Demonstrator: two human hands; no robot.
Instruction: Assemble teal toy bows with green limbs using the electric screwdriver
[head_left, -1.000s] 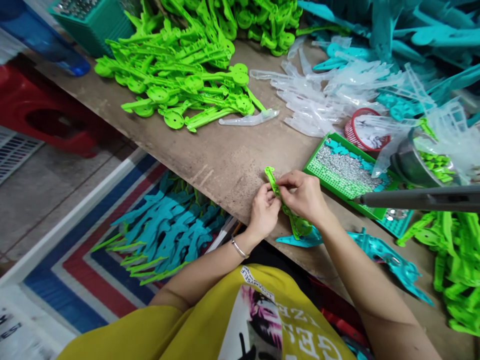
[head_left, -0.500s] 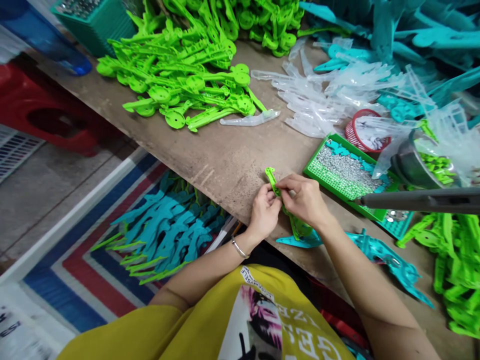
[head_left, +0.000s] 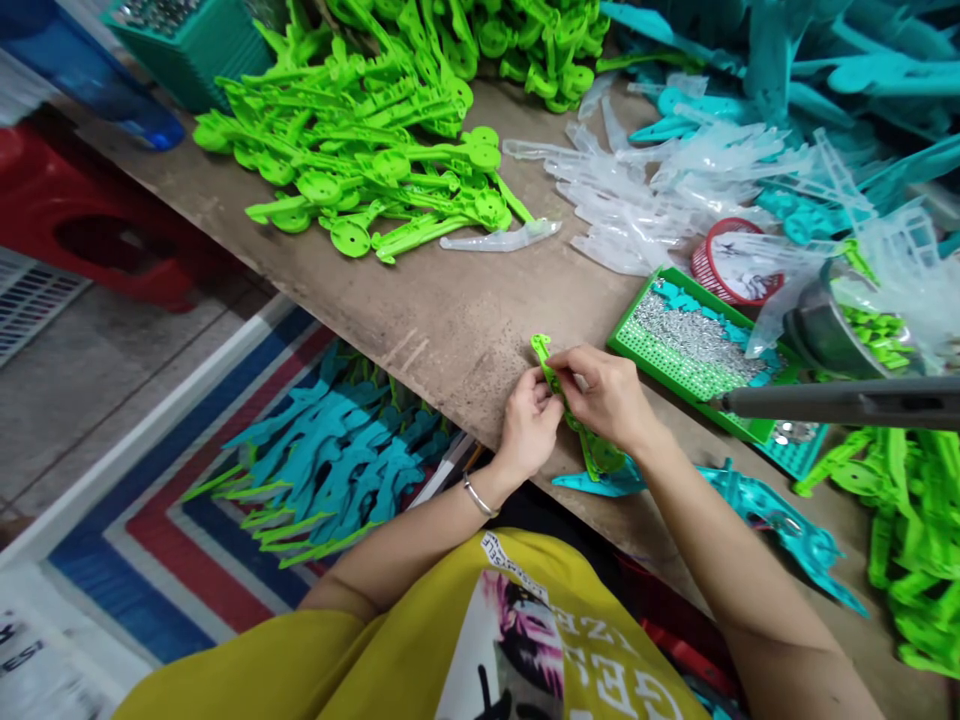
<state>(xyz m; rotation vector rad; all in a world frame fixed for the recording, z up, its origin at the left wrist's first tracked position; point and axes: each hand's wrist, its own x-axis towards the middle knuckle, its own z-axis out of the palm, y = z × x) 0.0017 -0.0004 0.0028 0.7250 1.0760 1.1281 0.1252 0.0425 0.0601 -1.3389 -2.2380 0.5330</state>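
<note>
Near the front edge of the wooden table [head_left: 420, 300], both my hands pinch one long green plastic part [head_left: 541, 355]. My left hand [head_left: 527, 422] grips its middle from the left, fingers curled. My right hand [head_left: 609, 395] closes on the same part from the right, covering its centre. The part's wide round end [head_left: 604, 455] pokes out below my right hand, above a teal plastic part [head_left: 600, 483] lying on the table.
Piles of green parts [head_left: 375, 160], clear parts [head_left: 645, 190] and teal parts [head_left: 787, 60] cover the back. A green tray of small screws [head_left: 694, 345] sits right of my hands, with a grey tool [head_left: 840, 400] over it. Finished teal pieces [head_left: 337, 460] lie on the floor.
My right hand's fingers shifted slightly on the green part. Everything else stays where it was.
</note>
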